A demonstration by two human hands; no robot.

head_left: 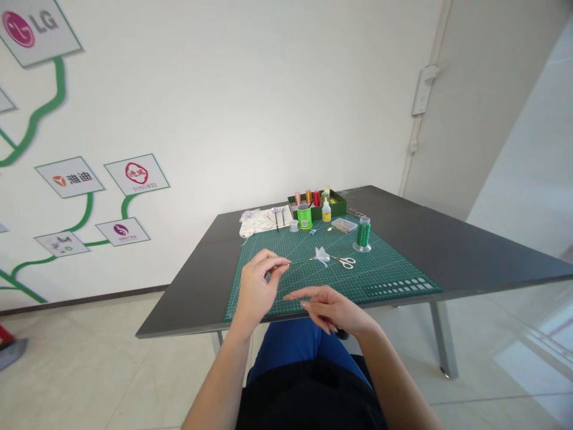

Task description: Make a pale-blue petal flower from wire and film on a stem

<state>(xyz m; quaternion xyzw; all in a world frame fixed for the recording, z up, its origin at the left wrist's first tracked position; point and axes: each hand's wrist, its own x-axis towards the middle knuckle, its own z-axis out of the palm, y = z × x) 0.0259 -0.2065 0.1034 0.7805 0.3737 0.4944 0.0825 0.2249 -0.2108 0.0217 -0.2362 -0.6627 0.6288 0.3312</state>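
Between the thumb and fingertips of my left hand point(260, 279) is the end of a thin green stem point(301, 261). A pale white-blue flower point(321, 256) sits at the stem's far end, pointing right, above the cutting mat point(380, 272). My right hand point(330, 306) is below and to the right, near the mat's front edge, with its index finger stretched out and the other fingers loosely bent apart. I see nothing in it. White-handled scissors point(347, 262) lie just beyond the flower. A spool of green thread point(363, 232) stands upright farther right.
At the back are a green box point(341, 206) of thread spools, a bright green tin point(305, 217), a glue bottle point(326, 211), a clear case point(344, 225) and a small white jar point(293, 226). White cloth-like material point(253, 223) lies at the back left of the dark table point(188, 286).
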